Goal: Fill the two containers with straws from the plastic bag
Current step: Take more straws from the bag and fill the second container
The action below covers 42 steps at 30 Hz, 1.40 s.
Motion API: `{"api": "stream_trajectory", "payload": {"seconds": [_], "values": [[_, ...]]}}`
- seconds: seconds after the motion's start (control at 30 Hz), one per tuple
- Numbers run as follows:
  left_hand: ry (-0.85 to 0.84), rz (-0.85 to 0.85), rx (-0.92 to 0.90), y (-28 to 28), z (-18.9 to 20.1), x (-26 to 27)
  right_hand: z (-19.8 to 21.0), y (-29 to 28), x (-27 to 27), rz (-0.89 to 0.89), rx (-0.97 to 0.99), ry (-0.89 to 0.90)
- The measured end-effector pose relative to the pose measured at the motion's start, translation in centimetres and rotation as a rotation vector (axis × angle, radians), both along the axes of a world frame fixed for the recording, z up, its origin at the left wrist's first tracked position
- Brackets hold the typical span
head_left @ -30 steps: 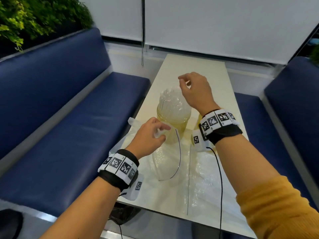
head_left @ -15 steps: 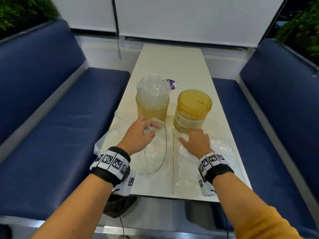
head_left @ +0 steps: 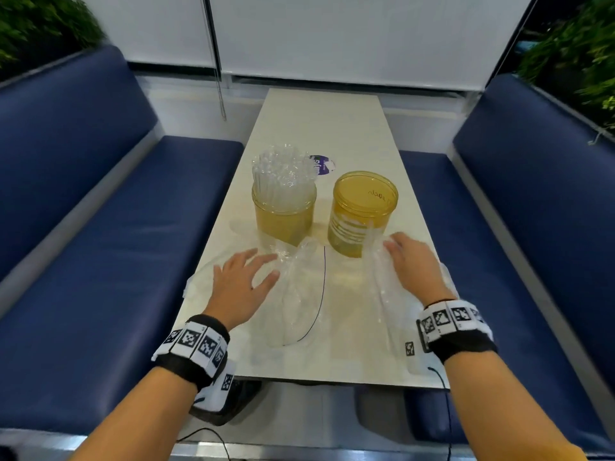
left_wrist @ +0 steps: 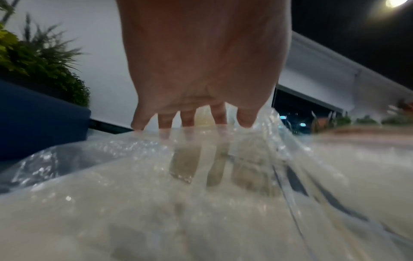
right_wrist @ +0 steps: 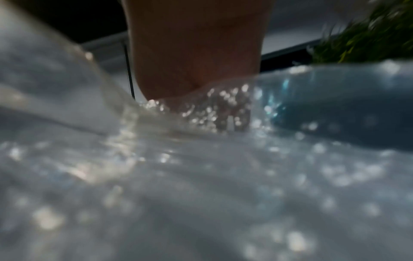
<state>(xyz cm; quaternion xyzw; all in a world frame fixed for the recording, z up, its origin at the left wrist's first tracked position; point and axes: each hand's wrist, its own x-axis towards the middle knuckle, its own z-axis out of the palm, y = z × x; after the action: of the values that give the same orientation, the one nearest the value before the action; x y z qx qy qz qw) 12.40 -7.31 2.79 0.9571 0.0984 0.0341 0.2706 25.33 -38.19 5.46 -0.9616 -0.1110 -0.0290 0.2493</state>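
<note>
Straws, two yellow containers and a clear plastic bag on a pale tabletop.

The straws point(head_left: 283, 181) stand upright, packed into the left container point(head_left: 283, 216); the right container point(head_left: 362, 212) just beside it looks empty, with writing inside its base. The plastic bag point(head_left: 301, 294) lies crumpled in front of both. The left hand point(head_left: 241, 282) is spread, fingers point(left_wrist: 187, 120) straight and released, over the bag's left part. The right hand point(head_left: 412, 264) rests on the bag's right fold; whether it grips the film I cannot tell. Blue benches point(head_left: 100, 227) flank the tabletop point(head_left: 319, 128).
</note>
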Motion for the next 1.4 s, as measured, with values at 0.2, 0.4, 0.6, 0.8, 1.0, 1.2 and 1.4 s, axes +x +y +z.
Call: {"api": "stream_trajectory", "payload": {"seconds": [0.2, 0.4, 0.6, 0.8, 1.0, 1.2, 1.4], "values": [[0.445, -0.165, 0.123, -3.4, -1.8, 1.1, 9.8, 0.2, 1.5, -0.004, 0.427, -0.232], [0.600, -0.275, 0.061, -7.2, -0.9, 2.8, 16.8, 5.4, 0.3, 0.112, 0.652, -0.372], [0.332, -0.088, -0.382, -5.9, 1.9, 1.3, 12.0, 10.7, -1.2, 0.196, 0.711, -0.245], [-0.181, 0.226, -0.647, -2.0, 4.1, 1.8, 3.3, 12.1, -0.9, 0.178, 0.645, -0.084], [-0.284, 0.020, -0.519, -2.2, 9.1, 3.2, 2.3, 12.6, -0.8, 0.164, 0.663, -0.081], [-0.201, -0.049, -0.288, -3.5, 11.3, 4.6, 3.1, 11.9, -0.6, 0.110, 0.704, -0.052], [-0.142, -0.044, -0.202, -5.0, 11.8, 4.7, 3.6, 11.2, -1.2, 0.059, 0.666, -0.064]]}}
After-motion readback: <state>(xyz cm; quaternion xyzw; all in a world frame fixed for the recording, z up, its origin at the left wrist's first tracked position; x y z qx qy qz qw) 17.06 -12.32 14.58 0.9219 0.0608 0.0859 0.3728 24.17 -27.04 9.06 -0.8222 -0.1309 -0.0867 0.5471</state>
